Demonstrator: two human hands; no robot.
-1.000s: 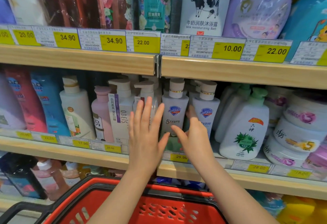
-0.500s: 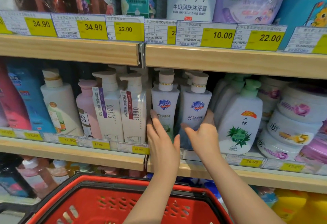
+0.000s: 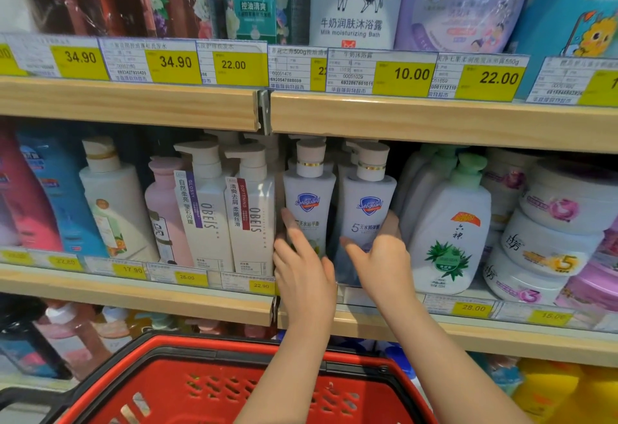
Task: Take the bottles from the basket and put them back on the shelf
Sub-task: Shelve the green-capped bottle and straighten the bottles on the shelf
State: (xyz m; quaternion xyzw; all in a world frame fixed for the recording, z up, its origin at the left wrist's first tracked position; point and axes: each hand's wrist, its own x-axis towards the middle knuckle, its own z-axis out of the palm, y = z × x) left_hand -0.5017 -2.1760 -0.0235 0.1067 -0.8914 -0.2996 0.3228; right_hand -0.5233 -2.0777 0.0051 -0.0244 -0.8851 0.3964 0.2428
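Observation:
Two white Safeguard pump bottles stand side by side on the middle shelf (image 3: 140, 300). My right hand (image 3: 379, 258) wraps the lower part of the right Safeguard bottle (image 3: 368, 199), thumb on its front and fingers round its right side. My left hand (image 3: 302, 266) lies flat, fingers spread, against the lower front of the left Safeguard bottle (image 3: 309, 196) without closing round it. The red basket (image 3: 200, 387) hangs below my forearms; only its back wall and rim show.
White OBEIS bottles (image 3: 250, 219) stand tight on the left of the Safeguard pair, and a white bottle with a green leaf label (image 3: 448, 233) on the right. Stacked tubs (image 3: 551, 239) fill the far right. The upper shelf edge (image 3: 434, 119) with price tags overhangs the pump heads.
Both hands moved right and forward from the OBEIS bottles onto the Safeguard pair. The right hand closed round the right bottle. The camera moved closer to the shelf.

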